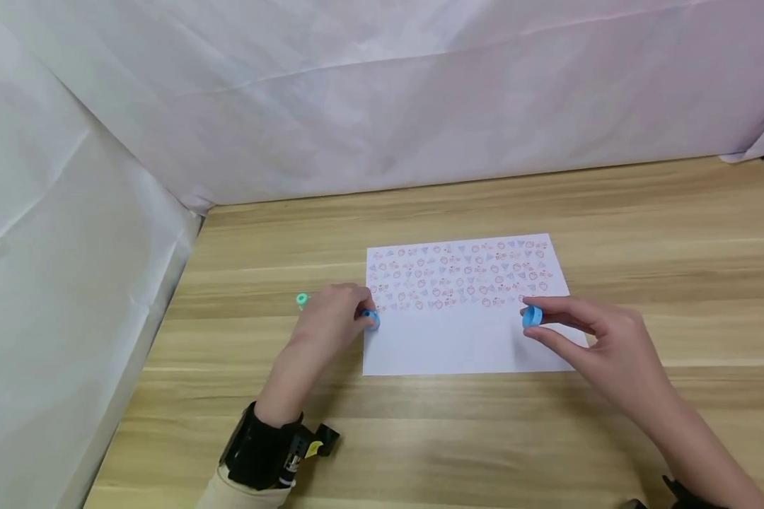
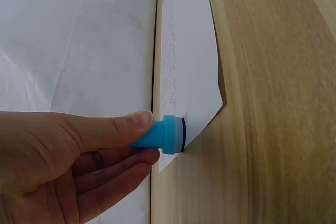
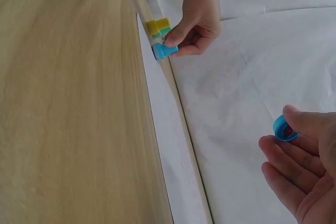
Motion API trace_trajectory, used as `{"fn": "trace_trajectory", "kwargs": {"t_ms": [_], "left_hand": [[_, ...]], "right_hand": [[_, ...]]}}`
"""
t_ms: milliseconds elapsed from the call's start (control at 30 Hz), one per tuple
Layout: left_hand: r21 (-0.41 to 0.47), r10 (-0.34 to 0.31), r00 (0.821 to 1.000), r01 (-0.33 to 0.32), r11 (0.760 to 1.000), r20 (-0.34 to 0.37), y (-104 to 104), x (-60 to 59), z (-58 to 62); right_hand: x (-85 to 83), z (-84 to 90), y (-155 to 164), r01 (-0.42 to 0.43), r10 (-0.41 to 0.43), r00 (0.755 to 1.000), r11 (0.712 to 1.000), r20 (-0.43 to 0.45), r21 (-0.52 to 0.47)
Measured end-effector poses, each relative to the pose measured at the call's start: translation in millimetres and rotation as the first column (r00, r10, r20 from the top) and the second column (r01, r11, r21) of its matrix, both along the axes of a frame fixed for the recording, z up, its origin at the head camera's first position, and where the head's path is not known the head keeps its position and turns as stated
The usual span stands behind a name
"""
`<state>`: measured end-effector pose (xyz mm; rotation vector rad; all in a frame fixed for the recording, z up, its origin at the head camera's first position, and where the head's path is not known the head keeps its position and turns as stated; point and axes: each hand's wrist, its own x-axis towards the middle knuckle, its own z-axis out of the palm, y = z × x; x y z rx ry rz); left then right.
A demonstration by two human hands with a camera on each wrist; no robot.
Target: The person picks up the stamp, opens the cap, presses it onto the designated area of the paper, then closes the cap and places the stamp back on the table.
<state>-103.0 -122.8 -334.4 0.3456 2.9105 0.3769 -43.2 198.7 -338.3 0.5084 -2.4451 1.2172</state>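
— Wooden table (image 1: 611, 212) bears one sheet of paper (image 1: 465, 339), its far half printed with small red and blue stamp marks, its near half blank. Confirm the left side.

— Left hand (image 1: 327, 322) sits at the paper's left edge. Thumb and fingers pinch a blue stamp (image 1: 371, 319), and its dark-rimmed face presses against the paper right at that edge (the left wrist view shows the contact plainly).

— And the right?

— Right hand (image 1: 601, 339) is at the paper's right edge, thumb and forefinger pinching a blue cap (image 1: 532, 316). The right wrist view shows something red inside it; I cannot tell whether it touches the paper.

— Anything else?

— A green stamp (image 1: 302, 300) stands on the table just left of the paper, behind the left hand. The right wrist view shows a yellow one beside it. White sheeting (image 1: 356, 92) hangs behind and left of the paper.
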Motion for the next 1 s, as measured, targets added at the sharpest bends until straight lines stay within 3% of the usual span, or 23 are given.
{"fn": "trace_trajectory", "kwargs": {"t_ms": [533, 700, 1000], "left_hand": [[-0.03, 0.007, 1.0, -0.006, 1.0, 0.015, 5, -1.0, 2.0], [-0.025, 0.011, 1.0, -0.01, 1.0, 0.023, 7, -1.8, 1.4], [-0.006, 0.011, 1.0, -0.011, 1.0, 0.008, -3, 0.5, 8.0]], "right_hand": [[7.7, -1.0, 0, 0.001, -0.001, 1.0, 1.0, 0.028, -0.018], [8.0, -1.1, 2, 0.019, -0.02, 0.999, 1.0, 0.049, 0.021], [7.8, -2.3, 2, 0.014, -0.016, 0.999, 0.999, 0.043, 0.043]]}}
